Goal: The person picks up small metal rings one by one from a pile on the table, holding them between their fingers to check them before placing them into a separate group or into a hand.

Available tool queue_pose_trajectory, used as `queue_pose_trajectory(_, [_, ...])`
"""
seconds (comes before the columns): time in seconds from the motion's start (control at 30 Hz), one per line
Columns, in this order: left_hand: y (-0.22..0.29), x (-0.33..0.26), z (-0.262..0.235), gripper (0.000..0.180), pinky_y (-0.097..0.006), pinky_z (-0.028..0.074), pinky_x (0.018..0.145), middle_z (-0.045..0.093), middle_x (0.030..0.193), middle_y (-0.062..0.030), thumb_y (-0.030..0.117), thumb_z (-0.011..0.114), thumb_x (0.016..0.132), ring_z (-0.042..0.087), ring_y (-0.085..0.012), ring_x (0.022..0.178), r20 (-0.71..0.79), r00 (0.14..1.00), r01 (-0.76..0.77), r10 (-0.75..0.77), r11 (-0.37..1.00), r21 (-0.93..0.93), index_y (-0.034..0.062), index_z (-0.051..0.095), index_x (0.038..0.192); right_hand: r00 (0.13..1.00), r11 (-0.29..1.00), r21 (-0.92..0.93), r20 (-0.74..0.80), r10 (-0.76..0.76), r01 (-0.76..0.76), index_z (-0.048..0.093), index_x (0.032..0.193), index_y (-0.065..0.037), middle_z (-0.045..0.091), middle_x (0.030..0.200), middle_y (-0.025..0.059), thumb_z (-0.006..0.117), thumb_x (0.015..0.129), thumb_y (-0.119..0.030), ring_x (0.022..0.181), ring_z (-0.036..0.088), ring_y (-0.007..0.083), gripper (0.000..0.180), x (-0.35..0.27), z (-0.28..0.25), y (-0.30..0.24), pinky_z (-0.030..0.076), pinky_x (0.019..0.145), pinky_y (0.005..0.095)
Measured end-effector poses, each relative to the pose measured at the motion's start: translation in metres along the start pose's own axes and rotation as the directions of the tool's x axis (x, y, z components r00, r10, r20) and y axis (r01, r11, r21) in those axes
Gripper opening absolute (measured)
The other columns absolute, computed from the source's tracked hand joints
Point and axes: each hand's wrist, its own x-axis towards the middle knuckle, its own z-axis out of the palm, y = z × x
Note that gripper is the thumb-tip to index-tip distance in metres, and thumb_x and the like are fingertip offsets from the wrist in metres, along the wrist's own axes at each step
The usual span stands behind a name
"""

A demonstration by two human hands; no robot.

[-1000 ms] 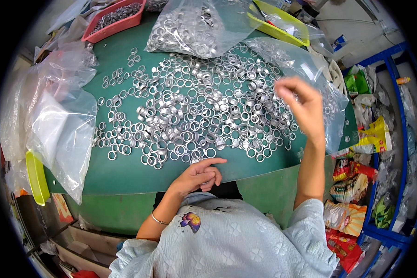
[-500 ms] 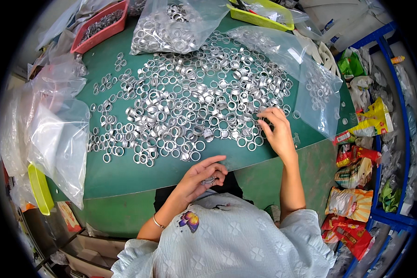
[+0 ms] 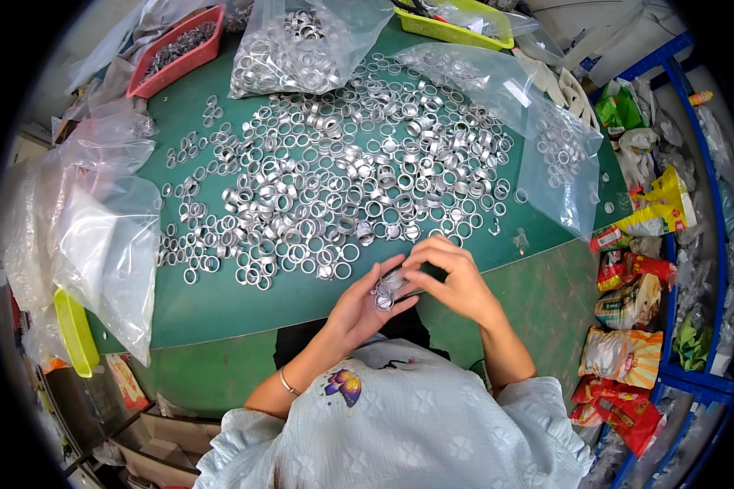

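Note:
Silver metal rings (image 3: 310,187) lie spread in a dense heap across the green table (image 3: 212,314). At the near edge my left hand (image 3: 359,314) is cupped, palm up, around a few metal rings (image 3: 383,295). My right hand (image 3: 457,281) reaches over it from the right, thumb and fingertips pinched at a ring above the left palm. Motion blur smears the rings between the two hands, so how many there are cannot be told.
Clear plastic bags with rings lie at the back (image 3: 289,61) and right (image 3: 559,163). A red basket (image 3: 179,49) and a yellow-green basket (image 3: 457,28) stand behind. Plastic bags (image 3: 106,253) hang over the left edge; a blue shelf (image 3: 693,379) with packets is right.
My right hand has moved from the heap's right edge down and left to my left hand. My left hand has risen slightly and its palm has turned up, showing the rings.

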Motion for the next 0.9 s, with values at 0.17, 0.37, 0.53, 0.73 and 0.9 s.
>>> queue_pose_trajectory(0.17, [-0.004,0.020,-0.056,0.036,-0.031,0.052,0.076,0.059,0.097,-0.0093,0.025,0.050,0.092,0.060,-0.0195,0.088,0.421,0.906,0.092,-0.044,0.991,-0.093,0.0033,0.048,0.121,0.985,0.902,-0.432,-0.146,-0.087,0.015,0.063,0.077,-0.002,0.057,0.081,0.0075,0.070,0.069,-0.008,0.079,0.051,0.0266,0.012,0.018,0.012,0.027,0.040,0.072,0.0355])
queue_pose_trajectory(0.37, [-0.002,0.001,-0.014,0.036,-0.033,0.052,0.081,0.059,0.103,-0.0087,0.026,0.049,0.093,0.059,-0.0184,0.093,0.064,0.997,-0.031,0.033,0.999,-0.022,0.0032,0.049,0.120,0.997,0.990,-0.123,-0.022,-0.068,0.065,0.063,0.079,-0.002,0.058,0.083,0.0082,0.069,0.071,-0.007,0.080,0.054,0.0271,0.011,0.013,0.005,0.006,0.044,0.072,0.0358])
queue_pose_trajectory(0.53, [-0.004,0.010,-0.033,0.031,-0.032,0.052,0.074,0.059,0.091,-0.0053,0.028,0.048,0.093,0.059,-0.0174,0.083,0.177,0.983,-0.033,0.042,0.998,-0.053,0.0066,0.052,0.115,0.998,0.999,0.001,0.063,-0.032,0.032,0.064,0.084,0.000,0.061,0.085,0.0091,0.071,0.069,-0.006,0.079,0.055,0.0257,0.017,0.018,0.013,-0.002,0.043,0.074,0.0331])
queue_pose_trajectory(0.73, [-0.002,0.000,-0.046,0.028,-0.032,0.051,0.073,0.059,0.093,-0.0072,0.024,0.051,0.091,0.057,-0.0191,0.081,0.164,0.986,0.040,-0.030,0.998,-0.054,0.0076,0.052,0.113,0.996,0.834,-0.545,0.031,-0.086,0.088,0.062,0.082,-0.004,0.058,0.085,0.0088,0.072,0.068,-0.016,0.084,0.051,0.0250,0.021,0.029,0.033,0.004,0.039,0.072,0.0365])
queue_pose_trajectory(0.9, [0.000,-0.006,-0.030,0.041,-0.040,0.048,0.088,0.055,0.117,-0.0126,0.030,0.048,0.093,0.056,-0.0277,0.106,0.063,0.993,-0.102,0.102,0.995,-0.011,0.0091,0.043,0.127,0.996,0.949,-0.311,-0.055,-0.074,0.053,0.058,0.072,-0.003,0.058,0.069,0.0096,0.064,0.069,-0.002,0.070,0.054,0.0278,0.007,0.027,0.034,0.025,0.041,0.068,0.0385])
